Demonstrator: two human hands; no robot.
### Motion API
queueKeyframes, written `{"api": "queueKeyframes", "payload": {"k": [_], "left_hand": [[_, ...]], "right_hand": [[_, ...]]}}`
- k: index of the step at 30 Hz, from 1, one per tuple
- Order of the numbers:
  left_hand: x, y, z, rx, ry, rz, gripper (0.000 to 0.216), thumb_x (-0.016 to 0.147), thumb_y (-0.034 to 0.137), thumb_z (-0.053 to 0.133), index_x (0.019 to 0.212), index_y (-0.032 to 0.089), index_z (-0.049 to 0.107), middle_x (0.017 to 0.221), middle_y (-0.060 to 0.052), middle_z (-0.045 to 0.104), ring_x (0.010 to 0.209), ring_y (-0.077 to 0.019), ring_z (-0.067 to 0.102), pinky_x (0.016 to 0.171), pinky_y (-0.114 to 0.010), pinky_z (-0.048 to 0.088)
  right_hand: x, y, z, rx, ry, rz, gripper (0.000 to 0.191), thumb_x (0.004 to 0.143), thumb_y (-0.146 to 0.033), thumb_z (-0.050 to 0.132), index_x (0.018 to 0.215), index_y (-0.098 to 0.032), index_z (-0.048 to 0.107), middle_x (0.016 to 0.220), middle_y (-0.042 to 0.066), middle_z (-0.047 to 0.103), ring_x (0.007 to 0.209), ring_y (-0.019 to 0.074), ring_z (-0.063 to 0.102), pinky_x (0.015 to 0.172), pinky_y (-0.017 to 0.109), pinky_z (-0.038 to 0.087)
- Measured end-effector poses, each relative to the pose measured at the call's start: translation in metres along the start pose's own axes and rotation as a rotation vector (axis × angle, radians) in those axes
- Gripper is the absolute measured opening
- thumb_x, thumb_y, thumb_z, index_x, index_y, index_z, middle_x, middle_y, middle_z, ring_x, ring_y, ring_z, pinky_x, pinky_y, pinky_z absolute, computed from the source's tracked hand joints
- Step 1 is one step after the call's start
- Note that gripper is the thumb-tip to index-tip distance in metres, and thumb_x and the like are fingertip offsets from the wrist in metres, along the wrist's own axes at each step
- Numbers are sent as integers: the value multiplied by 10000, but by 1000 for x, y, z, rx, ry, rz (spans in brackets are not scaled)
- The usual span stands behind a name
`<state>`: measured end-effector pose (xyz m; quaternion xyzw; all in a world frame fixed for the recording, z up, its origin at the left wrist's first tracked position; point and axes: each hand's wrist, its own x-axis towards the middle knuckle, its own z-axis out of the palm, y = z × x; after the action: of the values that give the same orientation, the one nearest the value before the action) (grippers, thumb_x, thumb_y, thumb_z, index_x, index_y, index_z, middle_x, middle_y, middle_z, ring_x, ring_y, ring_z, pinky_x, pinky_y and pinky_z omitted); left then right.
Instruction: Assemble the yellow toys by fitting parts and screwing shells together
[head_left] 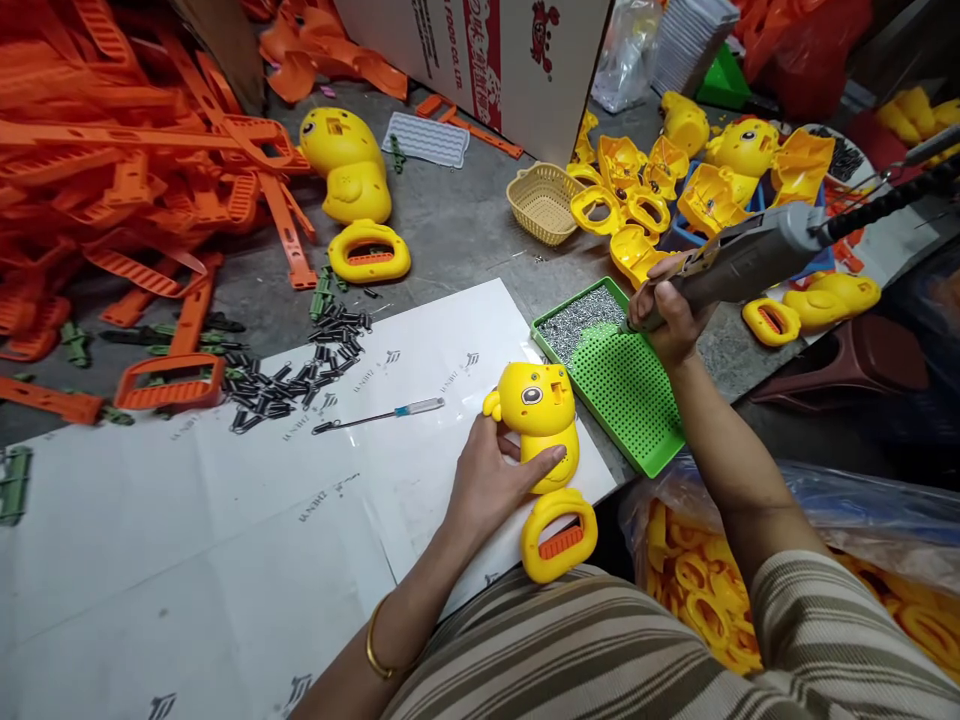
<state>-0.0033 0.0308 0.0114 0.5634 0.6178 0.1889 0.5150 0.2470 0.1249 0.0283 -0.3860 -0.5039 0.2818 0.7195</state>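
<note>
My left hand (495,470) is wrapped around a yellow duck-shaped plastic toy (551,445), thumb across its belly, on the white sheet near the table's front edge. The toy's ring handle (534,555), with an orange ridged bar inside, points toward my body. In my right hand (675,315) is a grey electric screwdriver (750,260), its tip lowered to the small screws (585,318) in a green perforated tray (637,410). Whether a screw sits on the tip is too small to tell.
Orange plastic strips (172,180) pile at the left, beside black springs (300,375). A thin screwdriver (382,413) lies on the white sheet (247,540). A tan basket (546,203), yellow shells (622,190) and a carton (517,60) stand farther back. A bag of yellow parts (701,590) is at lower right.
</note>
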Motion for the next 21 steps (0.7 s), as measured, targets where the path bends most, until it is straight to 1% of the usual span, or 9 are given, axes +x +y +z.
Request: {"api": "queueKeyframes", "payload": {"k": [4, 7, 10, 13, 15, 17, 19, 21], "left_hand": [[1, -6, 2, -33, 4, 25, 647, 672, 609, 768, 1105, 182, 547, 1027, -65, 648, 760, -192, 597, 673, -346, 509], [2, -10, 4, -90, 5, 5, 645, 672, 624, 769, 1091, 188, 543, 1059, -74, 665, 751, -188, 609, 653, -338, 512], [5, -10, 7, -136, 34, -12, 652, 675, 627, 767, 1088, 178, 535, 1065, -86, 665, 749, -183, 618, 657, -332, 516], [11, -8, 9, -178, 55, 24, 642, 708, 618, 743, 1107, 165, 524, 1074, -96, 655, 759, -174, 613, 680, -329, 524], [14, -6, 10, -208, 52, 53, 635, 722, 602, 738, 1118, 157, 518, 1072, -99, 652, 757, -167, 606, 684, -323, 524], [16, -5, 10, -230, 49, 74, 630, 731, 586, 737, 1130, 151, 516, 1069, -102, 651, 749, -160, 599, 678, -313, 518], [15, -5, 10, -239, 53, 93, 631, 737, 573, 736, 1144, 143, 517, 1074, -110, 651, 745, -157, 594, 670, -307, 510], [15, -5, 11, -253, 59, 109, 634, 740, 558, 740, 1158, 136, 517, 1074, -117, 654, 749, -160, 594, 664, -302, 504]], "right_hand": [[0, -2, 2, -65, 9, 32, 392, 740, -602, 733, 798, -264, 543, 443, -106, 394, 326, 96, 369, 354, 257, 354], [-1, -2, 3, -81, 11, 40, 423, 731, -638, 715, 782, -270, 512, 438, -110, 368, 328, 98, 359, 350, 258, 349], [-1, 0, 0, -85, -2, 39, 417, 728, -634, 722, 805, -269, 535, 451, -108, 381, 333, 95, 372, 354, 256, 344], [0, -3, 0, -78, -23, 11, 364, 744, -577, 737, 843, -267, 574, 472, -95, 425, 350, 99, 409, 376, 262, 361], [-2, -16, 5, -60, -19, -27, 337, 755, -559, 731, 848, -274, 575, 474, -92, 429, 348, 107, 410, 371, 267, 365], [-10, -37, 12, -10, -44, -59, 322, 764, -560, 717, 834, -287, 562, 473, -95, 414, 336, 110, 394, 351, 264, 363], [-23, -62, 20, 75, -132, -77, 272, 792, -526, 700, 827, -292, 567, 479, -95, 414, 326, 107, 388, 332, 256, 365], [-38, -84, 27, 169, -229, -79, 186, 824, -448, 682, 860, -280, 611, 489, -88, 438, 323, 107, 400, 327, 259, 383]]}}
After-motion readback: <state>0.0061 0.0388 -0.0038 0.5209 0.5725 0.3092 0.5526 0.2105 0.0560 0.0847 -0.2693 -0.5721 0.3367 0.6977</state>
